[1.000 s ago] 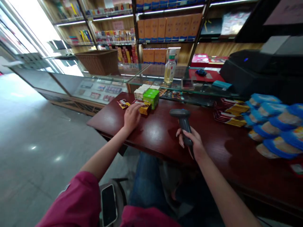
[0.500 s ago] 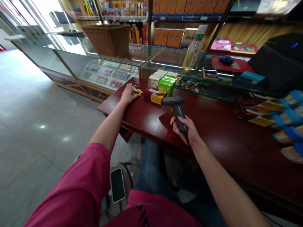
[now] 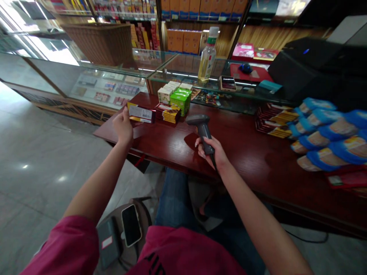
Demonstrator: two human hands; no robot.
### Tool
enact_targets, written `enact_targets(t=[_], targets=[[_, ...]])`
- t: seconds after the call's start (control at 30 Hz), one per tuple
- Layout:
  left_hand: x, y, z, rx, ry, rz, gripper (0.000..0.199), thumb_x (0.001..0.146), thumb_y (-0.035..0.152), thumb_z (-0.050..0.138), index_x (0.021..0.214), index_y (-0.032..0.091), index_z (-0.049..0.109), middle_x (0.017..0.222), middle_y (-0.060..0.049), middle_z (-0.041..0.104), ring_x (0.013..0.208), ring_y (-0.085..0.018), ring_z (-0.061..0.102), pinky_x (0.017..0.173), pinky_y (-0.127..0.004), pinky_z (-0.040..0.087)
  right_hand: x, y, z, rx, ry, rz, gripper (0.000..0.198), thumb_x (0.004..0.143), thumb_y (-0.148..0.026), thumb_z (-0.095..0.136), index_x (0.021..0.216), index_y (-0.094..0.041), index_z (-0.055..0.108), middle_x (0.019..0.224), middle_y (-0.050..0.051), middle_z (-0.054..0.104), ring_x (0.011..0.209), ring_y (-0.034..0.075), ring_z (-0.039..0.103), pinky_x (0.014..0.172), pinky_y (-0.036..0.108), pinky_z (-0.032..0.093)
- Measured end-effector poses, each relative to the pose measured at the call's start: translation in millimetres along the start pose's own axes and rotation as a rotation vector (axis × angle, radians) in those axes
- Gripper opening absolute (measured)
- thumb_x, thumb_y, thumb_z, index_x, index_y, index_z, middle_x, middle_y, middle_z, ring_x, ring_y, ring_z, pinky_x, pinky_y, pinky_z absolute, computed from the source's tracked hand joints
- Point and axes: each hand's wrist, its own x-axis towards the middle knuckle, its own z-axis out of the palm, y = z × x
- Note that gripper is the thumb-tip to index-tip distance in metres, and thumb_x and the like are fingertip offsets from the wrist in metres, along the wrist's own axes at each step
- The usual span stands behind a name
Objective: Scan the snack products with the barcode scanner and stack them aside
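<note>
Pinched at its left end by my left hand (image 3: pixel 124 126) is a flat dark-red and yellow packet (image 3: pixel 141 113), raised above the table with its barcode side toward me. My right hand (image 3: pixel 213 150) is wrapped round the handle of a black barcode scanner (image 3: pixel 203 130), whose head points left and whose cord hangs below. Between the two hands, further back, lies a stack of similar red and yellow packets (image 3: pixel 168 113). Behind that stack stand green boxes (image 3: pixel 180 100) and white boxes (image 3: pixel 168 92).
The dark wooden table (image 3: pixel 169 147) meets a glass counter bearing a bottle (image 3: pixel 207 57), a phone (image 3: pixel 228 83) and a wicker basket (image 3: pixel 100 42). At the right are more stacked packets (image 3: pixel 273 120) and blue-lidded tubs (image 3: pixel 323 131). Another phone (image 3: pixel 131 225) lies on a stool.
My left hand has lifted the packet off the table and tipped it so its barcode side shows. My right hand still holds the scanner. The view has turned to the right.
</note>
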Motion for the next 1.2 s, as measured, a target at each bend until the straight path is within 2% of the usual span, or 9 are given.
enact_targets(t=[0.07, 0.17, 0.37, 0.47, 0.57, 0.67, 0.83, 0.97, 1.2], targets=[[-19, 9, 13, -0.125, -0.016, -0.042, 0.041, 0.103, 0.057, 0.054, 0.099, 0.019, 0.067, 0.086, -0.004, 0.076, 0.083, -0.018, 0.077, 0.074, -0.029, 0.065, -7, -8, -14, -0.022, 0.005, 0.006, 0.027, 0.081, -0.042, 0.075, 0.088, -0.021, 0.060, 0.083, 0.001, 0.071, 0.046, 0.008, 0.048, 0.041, 0.023, 0.038], [-50, 23, 50, -0.269, -0.224, -0.128, 0.038, 0.100, 0.056, 0.060, 0.106, 0.019, 0.068, 0.100, -0.007, 0.079, 0.089, -0.020, 0.080, 0.083, -0.034, 0.068, -21, -24, -42, -0.099, 0.038, -0.047, 0.026, 0.084, -0.042, 0.075, 0.090, -0.021, 0.062, 0.084, 0.002, 0.071, 0.046, 0.008, 0.049, 0.040, 0.023, 0.038], [-95, 21, 172, -0.415, -0.619, -0.333, 0.019, 0.096, 0.029, 0.068, 0.110, 0.017, 0.067, 0.107, -0.009, 0.080, 0.102, -0.021, 0.079, 0.100, -0.042, 0.064, -65, -59, -108, -0.225, 0.149, -0.167, 0.027, 0.085, -0.041, 0.075, 0.100, -0.022, 0.064, 0.086, 0.003, 0.071, 0.049, 0.011, 0.053, 0.038, 0.024, 0.041], [-110, 6, 235, -0.448, -0.719, -0.343, 0.018, 0.093, 0.024, 0.071, 0.109, 0.015, 0.068, 0.110, -0.009, 0.080, 0.103, -0.020, 0.078, 0.105, -0.042, 0.062, -83, -67, -126, -0.233, 0.213, -0.193, 0.025, 0.085, -0.039, 0.075, 0.099, -0.022, 0.064, 0.085, 0.002, 0.070, 0.048, 0.010, 0.052, 0.037, 0.023, 0.039], [-120, -7, 275, -0.451, -0.778, -0.340, 0.016, 0.094, 0.022, 0.071, 0.108, 0.015, 0.069, 0.113, -0.007, 0.079, 0.105, -0.018, 0.077, 0.106, -0.040, 0.061, -88, -68, -131, -0.213, 0.279, -0.237, 0.024, 0.085, -0.038, 0.075, 0.099, -0.022, 0.063, 0.082, 0.000, 0.068, 0.046, 0.009, 0.050, 0.036, 0.022, 0.038], [-122, -15, 285, -0.420, -0.821, -0.308, 0.016, 0.094, 0.025, 0.071, 0.108, 0.016, 0.071, 0.115, -0.008, 0.079, 0.108, -0.018, 0.076, 0.106, -0.040, 0.061, -86, -67, -130, -0.195, 0.297, -0.250, 0.027, 0.085, -0.038, 0.075, 0.104, -0.023, 0.062, 0.083, -0.001, 0.068, 0.047, 0.009, 0.051, 0.037, 0.022, 0.040], [-121, -15, 280, -0.407, -0.858, -0.318, 0.021, 0.094, 0.026, 0.072, 0.112, 0.015, 0.072, 0.117, -0.008, 0.078, 0.108, -0.019, 0.075, 0.105, -0.040, 0.062, -84, -67, -128, -0.202, 0.278, -0.211, 0.023, 0.087, -0.036, 0.077, 0.101, -0.023, 0.065, 0.084, -0.001, 0.067, 0.047, 0.008, 0.051, 0.037, 0.022, 0.040], [-122, -17, 281, -0.406, -0.851, -0.308, 0.020, 0.093, 0.026, 0.076, 0.108, 0.014, 0.072, 0.113, -0.008, 0.077, 0.101, -0.018, 0.076, 0.103, -0.038, 0.063, -85, -66, -129, -0.221, 0.293, -0.192, 0.034, 0.087, -0.036, 0.077, 0.116, -0.024, 0.064, 0.082, -0.003, 0.066, 0.046, 0.008, 0.051, 0.036, 0.022, 0.041], [-122, -23, 281, -0.411, -0.834, -0.280, 0.024, 0.092, 0.020, 0.073, 0.115, 0.018, 0.066, 0.118, -0.007, 0.077, 0.108, -0.019, 0.075, 0.106, -0.040, 0.061, -83, -63, -133, -0.193, 0.293, -0.231, 0.027, 0.086, -0.038, 0.079, 0.099, -0.023, 0.062, 0.081, -0.003, 0.067, 0.045, 0.008, 0.053, 0.037, 0.022, 0.042]])
